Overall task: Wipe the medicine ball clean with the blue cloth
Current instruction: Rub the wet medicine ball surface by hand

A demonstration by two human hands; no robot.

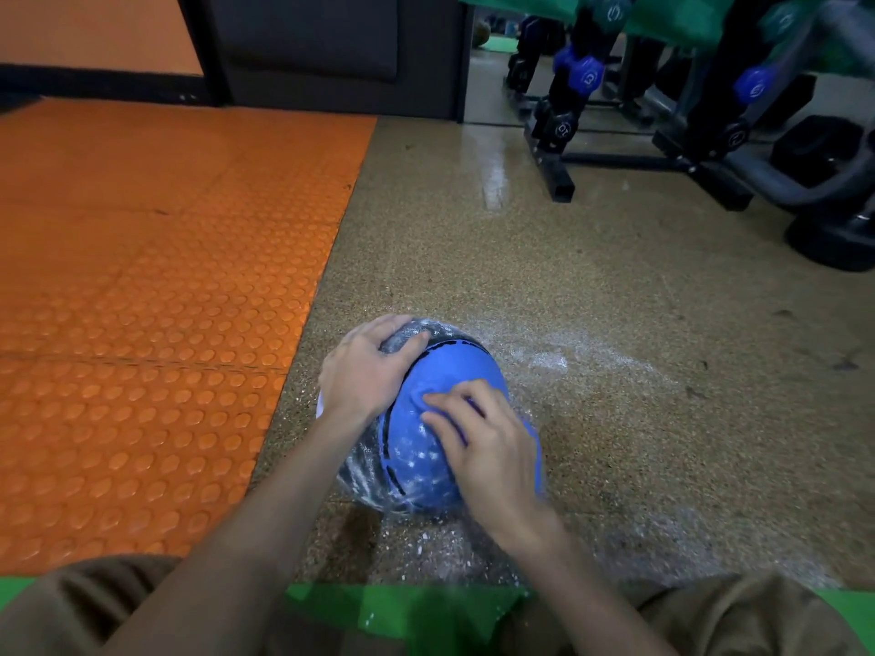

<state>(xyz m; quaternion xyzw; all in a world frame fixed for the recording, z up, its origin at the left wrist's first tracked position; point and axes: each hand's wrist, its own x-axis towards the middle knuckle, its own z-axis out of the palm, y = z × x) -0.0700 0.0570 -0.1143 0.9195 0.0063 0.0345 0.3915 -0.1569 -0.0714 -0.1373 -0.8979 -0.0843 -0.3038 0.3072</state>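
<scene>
The medicine ball [362, 471] sits on the speckled floor [568, 286], just beside the orange studded mat [165, 277]. Its dark, blue-panelled surface is flecked with white residue, which also dusts the floor around it. The left hand [364, 371] grips its upper left side, fingers together and curled over the top. The right hand [487, 447] bunches the blue cloth [450, 376] against the ball with bent fingers.

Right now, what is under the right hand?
The blue cloth, bunched against the medicine ball; the right hand covers most of it, so only an edge shows.
</scene>
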